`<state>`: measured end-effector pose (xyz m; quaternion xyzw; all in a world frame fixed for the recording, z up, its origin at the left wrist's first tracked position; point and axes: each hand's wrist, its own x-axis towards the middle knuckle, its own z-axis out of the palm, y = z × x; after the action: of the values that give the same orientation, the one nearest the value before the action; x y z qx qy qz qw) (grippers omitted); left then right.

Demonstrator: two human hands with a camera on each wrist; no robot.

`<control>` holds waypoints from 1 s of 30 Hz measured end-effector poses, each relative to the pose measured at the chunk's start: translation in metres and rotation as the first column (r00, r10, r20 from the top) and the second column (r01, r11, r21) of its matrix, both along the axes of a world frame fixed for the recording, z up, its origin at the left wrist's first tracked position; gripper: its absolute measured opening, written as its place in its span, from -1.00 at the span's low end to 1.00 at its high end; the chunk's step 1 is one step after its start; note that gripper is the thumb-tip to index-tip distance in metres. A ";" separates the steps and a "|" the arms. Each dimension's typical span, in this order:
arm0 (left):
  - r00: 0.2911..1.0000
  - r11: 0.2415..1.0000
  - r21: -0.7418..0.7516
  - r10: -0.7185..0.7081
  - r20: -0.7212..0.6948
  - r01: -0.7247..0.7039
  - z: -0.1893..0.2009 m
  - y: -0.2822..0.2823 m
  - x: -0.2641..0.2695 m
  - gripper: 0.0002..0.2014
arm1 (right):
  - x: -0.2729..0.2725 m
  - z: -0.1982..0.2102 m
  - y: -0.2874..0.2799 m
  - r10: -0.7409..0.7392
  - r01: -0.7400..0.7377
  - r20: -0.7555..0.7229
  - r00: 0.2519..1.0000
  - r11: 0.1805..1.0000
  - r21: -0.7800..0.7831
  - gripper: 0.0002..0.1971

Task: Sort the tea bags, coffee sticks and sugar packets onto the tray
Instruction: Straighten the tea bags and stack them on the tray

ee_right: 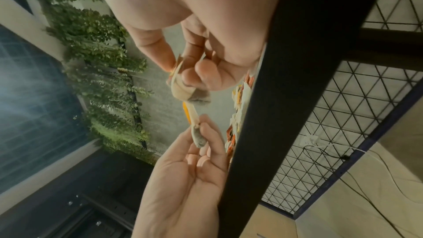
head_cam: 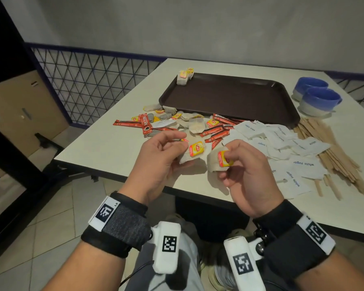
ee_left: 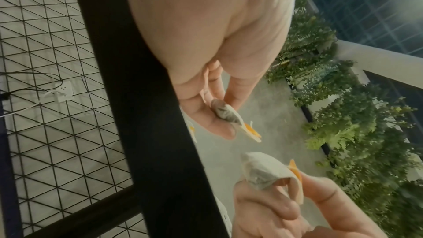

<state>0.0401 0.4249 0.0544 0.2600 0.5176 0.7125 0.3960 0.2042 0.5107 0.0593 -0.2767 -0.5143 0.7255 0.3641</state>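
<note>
Above the table's near edge my left hand (head_cam: 182, 141) pinches a tea bag (head_cam: 194, 151) with a yellow and red tag. Just to its right my right hand (head_cam: 229, 155) pinches a second tea bag (head_cam: 215, 162) by its tagged end. The left wrist view shows the left fingers (ee_left: 219, 124) on their tea bag (ee_left: 225, 113), with the right hand's bag (ee_left: 265, 173) below. In the right wrist view the right fingers (ee_right: 206, 75) grip their bag (ee_right: 185, 88). The dark brown tray (head_cam: 229, 95) lies beyond, with a few tea bags (head_cam: 184, 75) at its far left corner.
A mixed pile of tea bags (head_cam: 194, 124) and red coffee sticks (head_cam: 145, 124) lies before the tray on the white table (head_cam: 105, 152). White sugar packets (head_cam: 282, 143) spread right, beside wooden stirrers (head_cam: 336, 148). Two blue cups (head_cam: 317, 99) stand at the back right.
</note>
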 end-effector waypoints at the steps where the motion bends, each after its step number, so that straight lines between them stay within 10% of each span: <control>1: 1.000 1.000 0.003 0.016 -0.004 -0.016 0.000 0.001 0.001 -0.84 | 0.000 -0.001 0.000 0.030 -0.030 0.015 0.999 0.999 0.035 -0.89; 11: 0.907 0.986 -0.046 0.131 -0.401 -0.163 -0.008 0.005 0.008 -0.89 | -0.004 -0.001 -0.007 0.141 -0.156 0.095 0.986 0.971 0.181 -0.91; 16: 0.902 0.993 -0.049 0.077 -0.425 -0.108 -0.007 0.001 0.007 -0.90 | -0.008 -0.006 -0.005 -0.006 -0.022 0.129 0.992 0.977 0.214 -0.92; 30: 0.876 0.989 -0.103 0.045 -0.480 -0.108 -0.004 0.007 0.015 -0.85 | -0.006 0.000 -0.007 0.170 -0.184 0.112 0.979 0.974 0.131 -0.95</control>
<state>0.0552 0.4318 0.0501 0.3807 0.6531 0.6075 0.2439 0.1982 0.5039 0.0592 -0.2393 -0.6044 0.7022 0.2904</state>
